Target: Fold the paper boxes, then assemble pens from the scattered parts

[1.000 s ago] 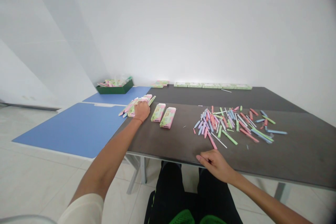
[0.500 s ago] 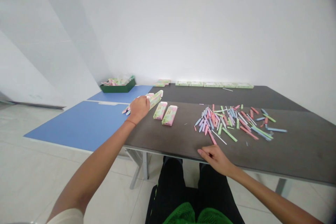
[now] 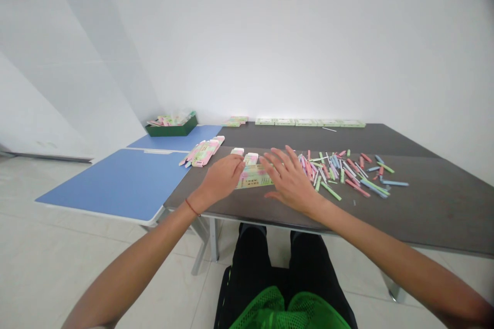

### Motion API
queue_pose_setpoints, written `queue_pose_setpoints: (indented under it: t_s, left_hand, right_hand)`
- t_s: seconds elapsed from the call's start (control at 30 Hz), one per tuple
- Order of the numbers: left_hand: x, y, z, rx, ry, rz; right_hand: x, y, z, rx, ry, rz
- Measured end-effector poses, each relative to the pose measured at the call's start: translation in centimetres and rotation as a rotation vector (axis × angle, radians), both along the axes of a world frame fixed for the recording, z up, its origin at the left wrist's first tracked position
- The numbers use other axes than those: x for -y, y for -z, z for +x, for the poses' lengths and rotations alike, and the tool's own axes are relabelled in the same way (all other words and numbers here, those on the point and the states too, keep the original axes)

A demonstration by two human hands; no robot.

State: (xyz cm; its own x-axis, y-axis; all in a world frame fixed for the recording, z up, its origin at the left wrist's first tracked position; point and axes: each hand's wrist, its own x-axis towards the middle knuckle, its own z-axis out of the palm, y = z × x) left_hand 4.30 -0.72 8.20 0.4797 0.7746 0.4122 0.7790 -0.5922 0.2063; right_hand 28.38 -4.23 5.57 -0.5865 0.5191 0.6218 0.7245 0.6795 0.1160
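My left hand (image 3: 221, 179) lies on the dark table with its fingers together, close to the left end of a flat green-printed carton (image 3: 253, 180). My right hand (image 3: 288, 180) has its fingers spread just right of that carton and holds nothing. Behind the carton, two small pink-and-green boxes (image 3: 250, 159) are partly hidden by my fingers. A loose heap of pastel pink, blue and green sticks (image 3: 339, 172) lies to the right of my right hand. Left of my left hand lies a row of pink-and-green cartons (image 3: 203, 153).
A dark green tray of packets (image 3: 172, 131) stands at the far left. Flat green-and-white boxes (image 3: 309, 123) line the far table edge. A blue table (image 3: 116, 180) adjoins on the left. My black-trousered legs are below the near table edge.
My right hand has moved from the near table edge to mid-table. My left hand has moved right, away from the row of cartons. A flat green-printed carton now lies between my hands.
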Motion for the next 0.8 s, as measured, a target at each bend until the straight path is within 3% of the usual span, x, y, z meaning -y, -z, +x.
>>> queue_pose_setpoints:
  t_s: [0.27,0.4,0.5,0.6,0.7,0.8]
  left_hand:
    - [1.4,-0.3,1.1,0.086,0.072,-0.07]
    - [1.5,-1.5,-0.3,0.243,0.065,-0.064]
    - [0.9,-1.6,-1.9,0.421,-0.013,-0.048]
    - [0.6,-0.7,-2.8,0.475,-0.031,-0.149]
    - [1.5,0.2,-2.4,0.474,0.13,-0.391]
    - [3.2,0.5,-0.9,0.502,0.29,-0.627]
  right_hand:
    - [-0.3,3.4,-1.1,0.048,0.048,-0.004]
    - [0.1,3.4,-0.7,-0.062,0.093,-0.048]
    - [0.4,2.8,-0.1,-0.201,0.066,-0.108]
    - [0.9,2.2,0.4,-0.434,-0.008,-0.255]
    - [1.4,1.8,0.0,-0.694,-0.145,-0.514]
    - [1.7,1.4,-0.8,-0.943,-0.378,-0.766]
